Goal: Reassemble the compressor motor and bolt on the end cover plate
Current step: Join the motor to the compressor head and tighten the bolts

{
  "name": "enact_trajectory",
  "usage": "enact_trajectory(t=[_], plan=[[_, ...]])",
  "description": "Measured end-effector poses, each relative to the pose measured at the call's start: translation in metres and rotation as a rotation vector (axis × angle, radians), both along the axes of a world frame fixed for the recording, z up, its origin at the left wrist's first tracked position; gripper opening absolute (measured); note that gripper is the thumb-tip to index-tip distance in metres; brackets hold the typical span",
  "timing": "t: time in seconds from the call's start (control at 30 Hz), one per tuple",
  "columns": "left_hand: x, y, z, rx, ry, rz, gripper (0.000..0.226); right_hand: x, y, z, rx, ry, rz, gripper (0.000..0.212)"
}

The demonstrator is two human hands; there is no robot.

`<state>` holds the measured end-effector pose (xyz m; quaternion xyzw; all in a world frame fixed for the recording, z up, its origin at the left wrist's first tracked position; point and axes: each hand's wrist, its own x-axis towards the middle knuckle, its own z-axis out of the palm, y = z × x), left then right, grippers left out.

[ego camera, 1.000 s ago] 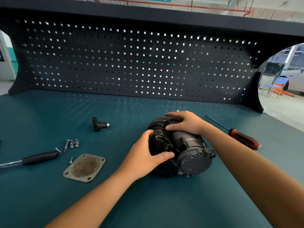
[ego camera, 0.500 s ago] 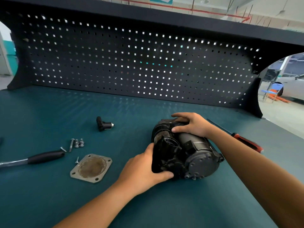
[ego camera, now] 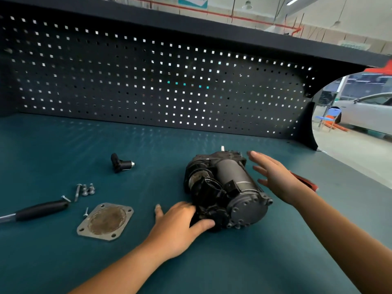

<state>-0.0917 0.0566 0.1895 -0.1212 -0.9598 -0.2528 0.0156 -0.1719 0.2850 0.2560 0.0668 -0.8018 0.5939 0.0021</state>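
**Compressor motor (ego camera: 230, 187), dark grey cast metal, on its side just right of frame centre, cover off**

I read this as the positioning step, nothing bolted. The square grey steel end cover plate (ego camera: 105, 221) lies flat lower left on the teal bench mat (ego camera: 63, 149). The loose silver bolts (ego camera: 84, 190) and black-handled ratchet (ego camera: 40, 210) are just beyond it.

Next move, I judge: steady the body, turn the open face up, fetch the plate, line up four corner holes.

My left hand (ego camera: 180, 225) grips the motor's near black plastic end, thumb across the front, one finger flat on the mat. My right hand (ego camera: 277, 179) hovers just right of the housing, fingers straight and spread, holding nothing, no contact visible.
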Motion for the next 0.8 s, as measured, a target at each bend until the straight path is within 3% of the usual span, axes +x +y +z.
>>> enact_trajectory(t=[0.1, 0.2, 0.3, 0.47, 0.57, 0.63, 0.73, 0.8], plan=[[0.002, 0.002, 0.0, 0.024, 0.034, 0.015, 0.038, 0.02, -0.007, -0.002, 0.048, -0.021, 0.174, 0.061], [0.006, 0.006, 0.0, 0.022, 0.118, 0.057, 0.036, 0.034, -0.019, -0.003, 0.168, 0.048, 0.255, 0.058], [0.01, 0.01, -0.001, -0.018, 0.187, 0.077, 0.038, 0.039, -0.018, -0.003, 0.125, 0.044, 0.235, 0.062], [0.011, 0.013, 0.002, 0.154, 0.092, 0.073, 0.039, 0.042, -0.018, -0.001, 0.235, 0.026, 0.268, 0.059], [0.012, 0.014, 0.006, 0.342, -0.013, 0.074, 0.031, 0.043, -0.018, 0.003, 0.301, 0.012, 0.29, 0.049], [0.01, 0.016, 0.008, 0.573, -0.162, 0.068, 0.02, 0.045, -0.02, 0.009, 0.366, 0.004, 0.305, 0.046], [0.01, 0.017, 0.014, 0.962, -0.403, 0.066, 0.01, 0.045, -0.028, 0.013, 0.787, 0.115, 0.27, 0.054], [0.011, 0.017, 0.016, 1.074, -0.477, 0.071, 0.007, 0.046, -0.04, 0.016, 0.972, 0.209, 0.232, 0.066]])
